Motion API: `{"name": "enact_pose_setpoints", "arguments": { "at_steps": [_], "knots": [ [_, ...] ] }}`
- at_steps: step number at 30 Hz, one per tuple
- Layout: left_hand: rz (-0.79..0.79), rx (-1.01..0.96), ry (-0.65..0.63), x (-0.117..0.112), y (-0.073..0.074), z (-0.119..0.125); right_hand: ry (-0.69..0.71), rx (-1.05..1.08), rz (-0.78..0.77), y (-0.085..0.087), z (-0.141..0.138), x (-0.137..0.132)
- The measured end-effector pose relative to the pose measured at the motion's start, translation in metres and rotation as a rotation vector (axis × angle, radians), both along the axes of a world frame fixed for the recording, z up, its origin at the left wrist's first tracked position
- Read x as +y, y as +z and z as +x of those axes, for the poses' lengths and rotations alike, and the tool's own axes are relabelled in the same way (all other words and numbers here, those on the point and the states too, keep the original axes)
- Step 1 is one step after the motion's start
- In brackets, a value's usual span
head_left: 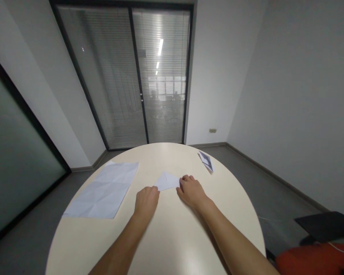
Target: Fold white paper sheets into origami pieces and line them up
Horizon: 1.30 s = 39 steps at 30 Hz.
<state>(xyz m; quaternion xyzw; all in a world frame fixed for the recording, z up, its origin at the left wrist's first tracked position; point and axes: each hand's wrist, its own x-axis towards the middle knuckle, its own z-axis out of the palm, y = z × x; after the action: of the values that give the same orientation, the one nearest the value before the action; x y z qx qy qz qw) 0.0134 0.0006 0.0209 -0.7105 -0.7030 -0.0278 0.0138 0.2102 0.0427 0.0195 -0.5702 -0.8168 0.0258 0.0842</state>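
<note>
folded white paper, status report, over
Left hand at left corner, right hand at right corner. Folded paper on table, between hands. Creased sheet off left, grey-white piece off right, neither touching it.

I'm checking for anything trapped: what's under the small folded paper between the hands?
The table shows along the near edge of the folded paper between left hand and right hand. Anything beneath it is covered and cannot be seen.
</note>
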Motion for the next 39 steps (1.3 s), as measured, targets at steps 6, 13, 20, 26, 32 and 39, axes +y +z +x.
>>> {"name": "enact_pose_setpoints", "arguments": {
  "at_steps": [6, 13, 20, 26, 32, 39],
  "knots": [
    [-0.002, -0.003, -0.039, -0.004, 0.001, 0.007, 0.029, 0.026, -0.065, -0.014, -0.01, -0.004],
    [0.024, 0.014, -0.082, -0.004, -0.005, 0.009, 0.045, 0.031, -0.176, -0.017, -0.015, -0.006],
    [0.029, -0.002, -0.081, 0.0, -0.009, 0.002, -0.016, -0.024, -0.222, -0.012, -0.019, -0.014],
    [0.04, 0.003, -0.061, 0.001, -0.005, -0.001, -0.065, -0.023, -0.089, 0.0, -0.021, -0.017],
    [0.029, -0.005, -0.044, 0.003, -0.006, -0.004, -0.121, -0.006, -0.018, 0.003, -0.017, -0.011],
    [0.021, 0.018, -0.05, 0.002, -0.004, -0.005, -0.157, -0.032, 0.006, -0.002, -0.017, -0.009]
  ]
}}
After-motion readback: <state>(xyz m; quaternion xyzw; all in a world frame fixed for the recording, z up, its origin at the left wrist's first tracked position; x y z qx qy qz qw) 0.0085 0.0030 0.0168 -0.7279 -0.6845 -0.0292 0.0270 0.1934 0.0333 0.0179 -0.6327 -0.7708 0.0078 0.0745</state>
